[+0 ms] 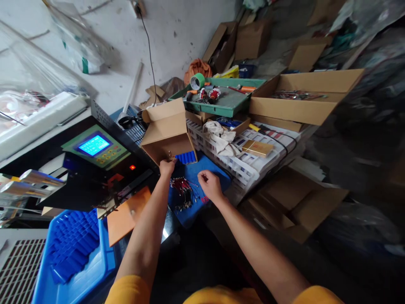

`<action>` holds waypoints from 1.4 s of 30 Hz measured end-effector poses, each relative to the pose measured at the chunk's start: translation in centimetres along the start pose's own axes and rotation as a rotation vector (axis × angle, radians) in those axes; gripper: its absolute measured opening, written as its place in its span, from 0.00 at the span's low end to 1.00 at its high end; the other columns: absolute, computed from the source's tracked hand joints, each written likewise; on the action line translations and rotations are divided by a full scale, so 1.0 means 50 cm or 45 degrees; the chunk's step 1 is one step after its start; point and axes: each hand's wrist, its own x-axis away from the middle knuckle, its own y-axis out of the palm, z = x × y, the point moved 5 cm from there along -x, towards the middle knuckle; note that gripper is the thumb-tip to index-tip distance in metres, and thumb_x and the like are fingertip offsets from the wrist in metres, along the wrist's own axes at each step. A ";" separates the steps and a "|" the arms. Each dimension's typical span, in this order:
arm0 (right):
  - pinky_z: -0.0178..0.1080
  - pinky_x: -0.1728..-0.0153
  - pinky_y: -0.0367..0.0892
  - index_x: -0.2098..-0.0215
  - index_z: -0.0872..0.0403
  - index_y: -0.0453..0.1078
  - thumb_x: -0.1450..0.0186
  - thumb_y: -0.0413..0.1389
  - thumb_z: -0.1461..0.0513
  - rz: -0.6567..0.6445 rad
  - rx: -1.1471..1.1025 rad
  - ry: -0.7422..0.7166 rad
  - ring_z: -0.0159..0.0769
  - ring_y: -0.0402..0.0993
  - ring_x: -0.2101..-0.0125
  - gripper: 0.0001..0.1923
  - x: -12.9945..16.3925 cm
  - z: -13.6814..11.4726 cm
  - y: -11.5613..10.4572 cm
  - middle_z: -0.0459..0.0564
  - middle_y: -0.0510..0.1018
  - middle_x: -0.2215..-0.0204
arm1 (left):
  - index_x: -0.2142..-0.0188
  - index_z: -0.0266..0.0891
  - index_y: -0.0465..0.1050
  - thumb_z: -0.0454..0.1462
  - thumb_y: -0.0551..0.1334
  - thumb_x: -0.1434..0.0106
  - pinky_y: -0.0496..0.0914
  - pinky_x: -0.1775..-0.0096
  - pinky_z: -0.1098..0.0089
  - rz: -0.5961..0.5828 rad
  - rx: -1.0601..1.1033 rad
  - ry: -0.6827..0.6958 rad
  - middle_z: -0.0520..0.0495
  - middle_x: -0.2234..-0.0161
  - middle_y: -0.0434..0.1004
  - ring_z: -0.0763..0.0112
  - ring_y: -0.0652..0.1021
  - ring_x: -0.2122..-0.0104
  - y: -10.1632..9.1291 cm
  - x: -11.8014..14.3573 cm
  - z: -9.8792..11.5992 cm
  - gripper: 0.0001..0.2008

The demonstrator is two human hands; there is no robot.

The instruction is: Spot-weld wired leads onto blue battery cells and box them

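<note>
Workbench seen from above the person's shoulders; both bare arms reach forward over a blue mat [202,177] laid on the bench, presumably to keep small parts from rolling or scratching. The left hand [166,167] is closed in a pinch at the lower front edge of a small cardboard box [167,131], a small metallic piece just visible at its fingertips, though what it is cannot be told; the box lies tipped on its side with its flaps open toward the person, so the row of blue cells [186,158] at its mouth can be reached without lifting anything. The right hand [209,184] rests on the mat with fingers curled inward; whether it grips anything is hidden by the fingers themselves. Between the two hands, a tangled bundle of red and black wires [182,192] lies on the mat, within easy reach of either. To the left, a machine with a lit control panel [95,145]; below it, a blue bin [71,257] of blue parts; behind the box, a white crate [228,162] carrying a crumpled cloth [221,137]; farther back, a green tray [228,103] of tools with a roll of green tape [197,80].
</note>
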 end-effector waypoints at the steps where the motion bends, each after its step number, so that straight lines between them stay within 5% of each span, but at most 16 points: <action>1: 0.37 0.65 0.70 0.70 0.53 0.71 0.36 0.51 0.58 0.003 0.001 0.002 0.37 0.75 0.72 0.10 0.000 0.001 0.000 0.50 0.79 0.73 | 0.63 0.32 0.78 0.45 0.67 0.44 0.72 0.58 0.62 0.006 -0.017 0.015 0.35 0.64 0.81 0.50 0.81 0.58 -0.008 0.005 0.003 0.17; 6: 0.37 0.66 0.70 0.71 0.53 0.71 0.36 0.52 0.57 0.001 0.001 0.010 0.37 0.75 0.73 0.10 0.000 0.002 0.001 0.51 0.79 0.73 | 0.54 0.35 0.77 0.37 0.63 0.40 0.69 0.47 0.61 0.072 -0.159 0.299 0.35 0.54 0.80 0.53 0.77 0.49 -0.048 0.035 0.020 0.15; 9: 0.37 0.65 0.70 0.71 0.53 0.71 0.36 0.52 0.57 -0.008 0.013 0.027 0.38 0.75 0.72 0.10 -0.001 0.002 0.002 0.51 0.79 0.73 | 0.58 0.38 0.80 0.31 0.58 0.39 0.69 0.47 0.63 -0.041 -0.257 0.525 0.40 0.56 0.82 0.57 0.78 0.51 -0.041 0.055 0.034 0.13; 13: 0.38 0.64 0.70 0.70 0.53 0.70 0.37 0.51 0.56 -0.018 0.019 0.057 0.38 0.75 0.72 0.11 -0.003 0.003 0.005 0.51 0.79 0.73 | 0.60 0.39 0.81 0.27 0.58 0.40 0.71 0.49 0.65 -0.174 -0.202 0.527 0.43 0.57 0.83 0.60 0.80 0.53 -0.034 0.071 0.039 0.14; 17: 0.38 0.64 0.70 0.70 0.53 0.70 0.37 0.52 0.56 -0.054 0.060 0.086 0.38 0.75 0.71 0.11 -0.004 0.001 0.009 0.52 0.79 0.73 | 0.57 0.35 0.79 0.31 0.60 0.38 0.72 0.50 0.63 -0.180 0.034 0.595 0.39 0.56 0.82 0.59 0.80 0.54 -0.085 0.110 0.030 0.12; 21: 0.38 0.65 0.69 0.70 0.54 0.71 0.38 0.52 0.56 -0.128 0.124 0.144 0.39 0.75 0.71 0.11 -0.010 -0.005 0.012 0.51 0.79 0.73 | 0.52 0.36 0.76 0.40 0.59 0.34 0.74 0.52 0.62 -0.133 0.304 0.740 0.41 0.55 0.81 0.61 0.81 0.56 -0.192 0.204 -0.023 0.15; 27: 0.36 0.66 0.66 0.72 0.54 0.74 0.39 0.56 0.56 -0.453 0.217 0.143 0.38 0.74 0.69 0.11 -0.035 -0.040 0.063 0.49 0.80 0.73 | 0.56 0.39 0.78 0.43 0.60 0.34 0.76 0.57 0.66 0.047 0.233 0.873 0.43 0.60 0.83 0.64 0.82 0.59 -0.317 0.350 -0.147 0.13; 33: 0.34 0.74 0.57 0.85 0.54 0.67 0.43 0.58 0.55 -0.744 0.436 0.218 0.33 0.66 0.78 0.16 -0.031 -0.051 0.139 0.44 0.69 0.86 | 0.57 0.40 0.78 0.38 0.61 0.34 0.77 0.59 0.69 0.104 0.301 0.920 0.46 0.63 0.84 0.67 0.83 0.63 -0.328 0.426 -0.221 0.09; 42: 0.34 0.79 0.56 0.77 0.53 0.67 0.44 0.58 0.48 -0.505 -0.003 0.338 0.30 0.59 0.82 0.17 -0.018 -0.122 0.096 0.40 0.62 0.86 | 0.58 0.40 0.78 0.42 0.61 0.35 0.78 0.57 0.66 0.148 0.462 0.706 0.46 0.65 0.84 0.66 0.83 0.63 -0.317 0.455 -0.270 0.12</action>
